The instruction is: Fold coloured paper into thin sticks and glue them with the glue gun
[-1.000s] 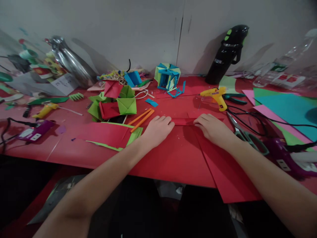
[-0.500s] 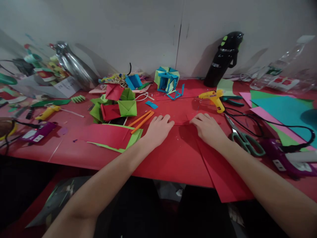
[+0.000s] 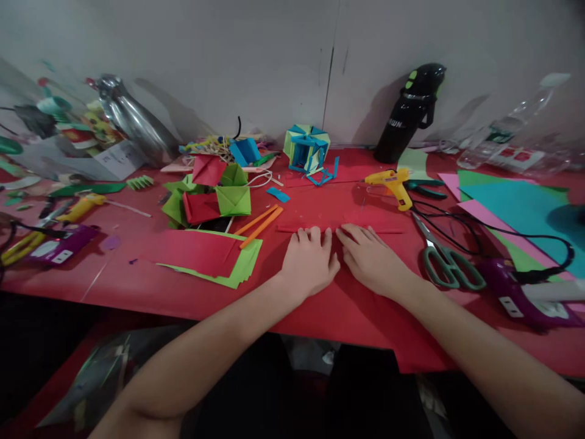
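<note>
A thin red paper roll (image 3: 388, 230) lies crosswise in front of me, a strip of red paper showing along its far side. My left hand (image 3: 307, 259) rests on its middle, palm down, fingers stretched over it and the thumb apart. Close beside it, my right hand (image 3: 370, 256) lies flat with its fingertips on the same roll. The hands hide the middle of the roll. Under my right forearm, a large red paper sheet (image 3: 420, 347) hangs past the table edge. Left of my left hand are two orange strips (image 3: 261, 227) and stacked red and green paper (image 3: 205, 253).
Green-handled scissors (image 3: 450, 268) and a yellow glue gun (image 3: 393, 183) lie right of my hands. Folded red and green paper boxes (image 3: 210, 198) and a blue-green paper lantern (image 3: 306, 149) stand behind. A black bottle (image 3: 409, 116) stands against the wall. Coloured sheets (image 3: 516, 213) lie far right.
My hands have come closer together and a little nearer to me. Their fingers now lie stretched over the red roll, which shows more plainly on both sides.
</note>
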{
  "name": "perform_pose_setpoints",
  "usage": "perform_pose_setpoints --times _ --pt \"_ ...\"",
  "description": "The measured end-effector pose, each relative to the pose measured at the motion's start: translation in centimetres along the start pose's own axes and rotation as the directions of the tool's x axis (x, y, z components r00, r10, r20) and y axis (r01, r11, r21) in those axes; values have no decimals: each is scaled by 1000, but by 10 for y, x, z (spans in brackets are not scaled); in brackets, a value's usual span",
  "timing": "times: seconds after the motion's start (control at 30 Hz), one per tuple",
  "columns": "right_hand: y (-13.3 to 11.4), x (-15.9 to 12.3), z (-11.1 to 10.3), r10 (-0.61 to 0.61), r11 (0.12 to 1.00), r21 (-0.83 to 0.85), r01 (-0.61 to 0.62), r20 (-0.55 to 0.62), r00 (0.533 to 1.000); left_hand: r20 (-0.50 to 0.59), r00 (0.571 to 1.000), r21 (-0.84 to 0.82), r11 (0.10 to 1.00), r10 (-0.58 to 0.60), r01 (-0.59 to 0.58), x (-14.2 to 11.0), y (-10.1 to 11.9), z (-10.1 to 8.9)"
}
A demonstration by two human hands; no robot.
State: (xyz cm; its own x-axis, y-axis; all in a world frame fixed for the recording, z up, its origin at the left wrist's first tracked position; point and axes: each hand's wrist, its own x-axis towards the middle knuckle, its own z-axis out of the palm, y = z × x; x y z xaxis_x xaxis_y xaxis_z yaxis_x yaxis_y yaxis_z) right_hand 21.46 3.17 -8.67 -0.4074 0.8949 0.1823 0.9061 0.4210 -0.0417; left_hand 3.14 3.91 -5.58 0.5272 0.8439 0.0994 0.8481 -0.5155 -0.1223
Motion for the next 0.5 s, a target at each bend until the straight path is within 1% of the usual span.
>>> perform_pose_setpoints --times 0.07,0.17,0.3,0.4,0.5 --pt "-1 -1 2 25 999 34 -27 38 999 -10 1000 -2 1000 -26 26 -3 2 1" --pt "1 -2 1 54 997 47 -57 77 996 -8 998 -20 998 -58 58 -7 -1 3" --pt "4 -8 -3 90 996 -1 -91 77 993 -5 995 -66 993 -98 98 -13 -8 7" --pt "13 -18 -6 139 989 -58 -135 73 988 -5 995 -105 990 -100 99 -16 -11 9" --pt "30 -29 -8 205 975 -100 -199 53 977 3 996 -134 987 -94 93 -17 -14 9"
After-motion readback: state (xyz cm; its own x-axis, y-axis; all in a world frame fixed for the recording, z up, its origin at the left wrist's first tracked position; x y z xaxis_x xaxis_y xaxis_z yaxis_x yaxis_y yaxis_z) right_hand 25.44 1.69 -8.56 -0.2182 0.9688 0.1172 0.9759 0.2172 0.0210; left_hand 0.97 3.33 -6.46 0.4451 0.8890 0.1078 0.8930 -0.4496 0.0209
